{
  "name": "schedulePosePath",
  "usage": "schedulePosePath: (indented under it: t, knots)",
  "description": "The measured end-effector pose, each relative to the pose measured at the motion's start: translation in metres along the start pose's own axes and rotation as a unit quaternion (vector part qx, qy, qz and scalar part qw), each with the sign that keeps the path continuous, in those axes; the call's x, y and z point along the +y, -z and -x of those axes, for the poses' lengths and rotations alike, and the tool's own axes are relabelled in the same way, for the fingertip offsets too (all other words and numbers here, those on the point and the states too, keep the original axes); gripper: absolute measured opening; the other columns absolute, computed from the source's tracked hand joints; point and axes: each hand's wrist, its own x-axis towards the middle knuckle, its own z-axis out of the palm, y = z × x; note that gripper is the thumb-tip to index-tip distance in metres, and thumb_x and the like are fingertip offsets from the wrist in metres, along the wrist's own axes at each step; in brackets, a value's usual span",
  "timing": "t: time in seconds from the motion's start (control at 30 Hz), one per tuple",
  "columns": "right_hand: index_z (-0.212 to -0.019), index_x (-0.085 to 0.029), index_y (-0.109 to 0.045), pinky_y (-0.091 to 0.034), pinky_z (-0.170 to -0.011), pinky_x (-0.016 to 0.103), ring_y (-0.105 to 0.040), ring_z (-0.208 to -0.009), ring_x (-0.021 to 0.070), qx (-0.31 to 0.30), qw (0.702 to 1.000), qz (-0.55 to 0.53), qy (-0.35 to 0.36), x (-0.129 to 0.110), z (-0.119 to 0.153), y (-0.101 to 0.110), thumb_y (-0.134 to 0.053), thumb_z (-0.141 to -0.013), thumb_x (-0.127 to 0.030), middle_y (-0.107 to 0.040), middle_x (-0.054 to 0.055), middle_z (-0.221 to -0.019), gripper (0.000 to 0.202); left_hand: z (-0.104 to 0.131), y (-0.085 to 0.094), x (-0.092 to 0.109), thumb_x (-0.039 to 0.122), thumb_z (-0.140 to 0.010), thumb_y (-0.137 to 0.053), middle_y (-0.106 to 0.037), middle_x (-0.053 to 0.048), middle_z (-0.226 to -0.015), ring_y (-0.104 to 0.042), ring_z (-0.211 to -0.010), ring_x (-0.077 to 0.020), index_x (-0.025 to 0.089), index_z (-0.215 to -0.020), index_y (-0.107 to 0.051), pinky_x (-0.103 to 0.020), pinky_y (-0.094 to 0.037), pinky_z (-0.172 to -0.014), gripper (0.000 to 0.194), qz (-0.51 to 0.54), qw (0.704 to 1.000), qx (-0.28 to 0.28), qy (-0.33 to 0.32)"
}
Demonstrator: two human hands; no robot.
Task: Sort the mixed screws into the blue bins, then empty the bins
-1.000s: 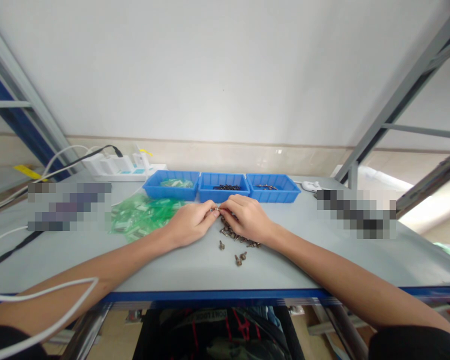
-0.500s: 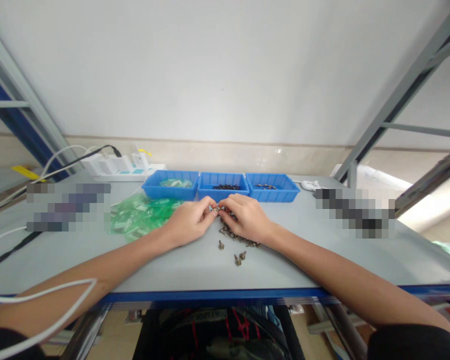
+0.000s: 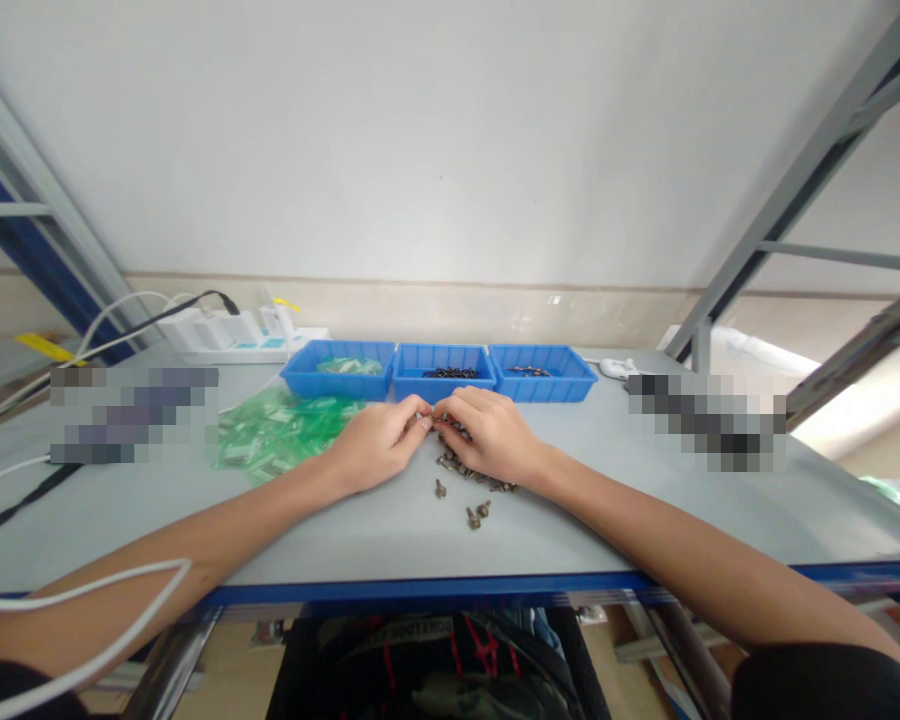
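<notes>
Fingertips of my left hand (image 3: 382,443) and my right hand (image 3: 487,430) meet in front of the middle bin. Between them they pinch a small metal screw, mostly hidden by the fingers. Beneath my right hand lies a pile of brass-coloured screws (image 3: 474,474), partly covered by it. Nearer the table edge are a few loose screws (image 3: 473,519). A green plastic bag (image 3: 270,432) with small pale pieces rests beside my left hand.
Behind my hands stand a left blue bin (image 3: 337,382) with clear green packets, a middle blue bin (image 3: 444,388) with dark screws, and a right blue bin (image 3: 544,388) with some screws. A white power strip (image 3: 255,345) sits back left. A white cable (image 3: 120,575) crosses my left forearm.
Both hands stay at the same spot, with slight finger movement around the screw, which is now more covered. The whole view has shifted very slightly.
</notes>
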Motion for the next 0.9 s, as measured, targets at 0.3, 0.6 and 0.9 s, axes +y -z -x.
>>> schedulePosePath:
  t: [0.3, 0.6, 0.9]
  knots:
    - [-0.087, -0.015, -0.057, -0.036, -0.063, 0.028, -0.049, -0.068, 0.0160, -0.006, 1.000, 0.005, 0.006, -0.0011, -0.0007, 0.0007, -0.046, -0.089, -0.019, -0.058, 0.004, -0.075, 0.012, -0.0002, -0.0012, 0.0009, 0.028, -0.091, -0.037, -0.061, 0.000, -0.071, -0.058, -0.067, -0.0168, 0.020, -0.084, -0.051, -0.026, -0.036, -0.061, 0.018, -0.016, 1.000, -0.002, -0.009]
    - [-0.076, -0.017, -0.056, -0.034, -0.060, 0.027, -0.048, -0.064, 0.0148, 0.056, 0.997, 0.043, -0.003, -0.0053, -0.0010, -0.0007, -0.046, -0.091, -0.024, -0.057, 0.002, -0.068, 0.019, -0.0001, 0.0007, 0.0007, 0.027, -0.090, -0.035, -0.060, 0.000, -0.070, -0.058, -0.067, -0.0175, 0.021, -0.083, -0.049, -0.026, -0.036, -0.062, 0.017, -0.030, 1.000, -0.004, -0.007]
    - [-0.093, -0.016, -0.062, -0.039, -0.064, 0.027, -0.053, -0.069, 0.0159, 0.040, 0.999, 0.031, 0.003, -0.0015, -0.0007, 0.0024, -0.046, -0.092, -0.024, -0.061, 0.005, -0.076, 0.018, -0.0011, 0.0026, 0.0017, 0.029, -0.092, -0.034, -0.060, 0.001, -0.068, -0.059, -0.064, -0.0168, 0.021, -0.084, -0.049, -0.026, -0.037, -0.060, 0.018, -0.016, 1.000, 0.001, 0.008]
